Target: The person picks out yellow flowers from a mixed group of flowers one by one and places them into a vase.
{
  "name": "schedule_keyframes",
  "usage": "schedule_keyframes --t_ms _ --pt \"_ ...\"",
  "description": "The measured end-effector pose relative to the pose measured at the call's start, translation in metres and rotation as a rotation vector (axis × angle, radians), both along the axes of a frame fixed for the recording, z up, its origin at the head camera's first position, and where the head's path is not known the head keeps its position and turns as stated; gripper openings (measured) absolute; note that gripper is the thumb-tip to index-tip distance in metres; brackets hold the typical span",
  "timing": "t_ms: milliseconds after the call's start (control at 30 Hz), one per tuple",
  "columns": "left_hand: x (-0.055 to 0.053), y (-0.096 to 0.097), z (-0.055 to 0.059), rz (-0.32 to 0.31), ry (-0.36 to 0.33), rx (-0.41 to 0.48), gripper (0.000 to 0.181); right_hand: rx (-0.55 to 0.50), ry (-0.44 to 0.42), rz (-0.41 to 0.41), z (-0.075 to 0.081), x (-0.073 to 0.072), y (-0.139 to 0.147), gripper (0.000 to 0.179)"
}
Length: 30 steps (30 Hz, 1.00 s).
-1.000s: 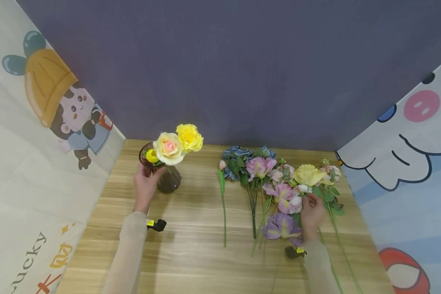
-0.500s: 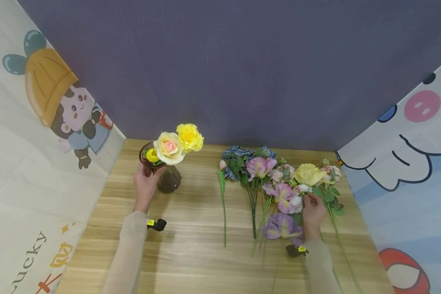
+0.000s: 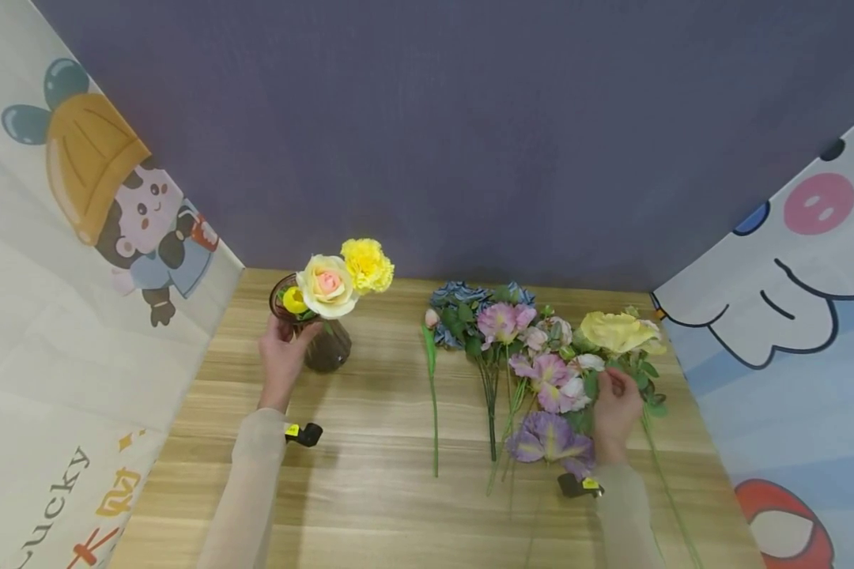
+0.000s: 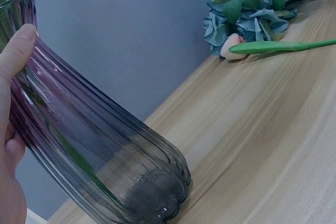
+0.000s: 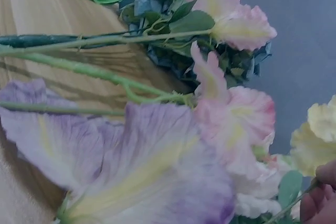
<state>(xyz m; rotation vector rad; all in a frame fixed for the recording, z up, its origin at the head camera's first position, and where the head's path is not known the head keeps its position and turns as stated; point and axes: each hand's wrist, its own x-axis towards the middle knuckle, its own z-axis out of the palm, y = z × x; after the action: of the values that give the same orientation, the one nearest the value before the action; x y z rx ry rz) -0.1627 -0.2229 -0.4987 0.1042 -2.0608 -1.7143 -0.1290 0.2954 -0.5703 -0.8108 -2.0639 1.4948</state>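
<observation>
My left hand [image 3: 285, 359] grips the neck of a fluted, purple-grey glass vase [image 4: 105, 129], thumb across its near side. Out of its mouth rise a cream rose [image 3: 327, 286] with a pink centre, a yellow carnation-like flower [image 3: 368, 265] and a small yellow bloom [image 3: 294, 300]. At the right, my right hand [image 3: 617, 405] pinches the stem of a ruffled pale yellow flower [image 3: 615, 332] just below its head. Beside that hand lie a purple iris-like flower [image 3: 548, 442], pink iris-like flowers [image 5: 236, 121] and white blooms [image 3: 575, 393].
A pink tulip [image 3: 432, 356] lies alone mid-table, stem toward me. Blue flowers [image 4: 252, 17] with dark leaves lie behind it, against the grey-blue back wall [image 3: 427, 142]. Printed curtains flank the wooden table [image 3: 370, 490]. Long stems [image 3: 672, 506] run toward the front right.
The pale yellow flower has shifted a little to the right and tipped, along with my right hand. My left hand and the vase stay where they were.
</observation>
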Motion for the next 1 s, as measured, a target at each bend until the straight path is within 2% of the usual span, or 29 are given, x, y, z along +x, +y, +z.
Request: schedule_keyframes --t_ms 167,333,567,700,867,1000 --pt "0.000 -0.001 -0.001 -0.005 0.001 0.009 0.056 -0.022 0.070 -0.009 0.009 -0.002 -0.004 0.033" --pt "-0.001 -0.001 -0.001 -0.004 0.001 0.010 0.056 -0.095 0.112 -0.007 0.020 -0.004 -0.008 0.032" --pt "-0.002 -0.001 -0.003 0.003 -0.002 -0.002 0.056 -0.199 0.188 0.038 0.033 -0.003 -0.020 0.030" --pt "-0.002 -0.001 -0.004 -0.002 0.003 0.001 0.056 -0.204 0.234 0.054 0.035 -0.004 -0.027 0.023" --pt "-0.002 -0.001 -0.004 -0.003 0.001 0.020 0.057 -0.215 0.324 0.123 0.037 -0.004 -0.037 0.016" --pt "-0.003 -0.001 -0.005 -0.005 0.005 0.012 0.058 -0.203 0.371 0.177 0.056 0.003 -0.053 0.012"
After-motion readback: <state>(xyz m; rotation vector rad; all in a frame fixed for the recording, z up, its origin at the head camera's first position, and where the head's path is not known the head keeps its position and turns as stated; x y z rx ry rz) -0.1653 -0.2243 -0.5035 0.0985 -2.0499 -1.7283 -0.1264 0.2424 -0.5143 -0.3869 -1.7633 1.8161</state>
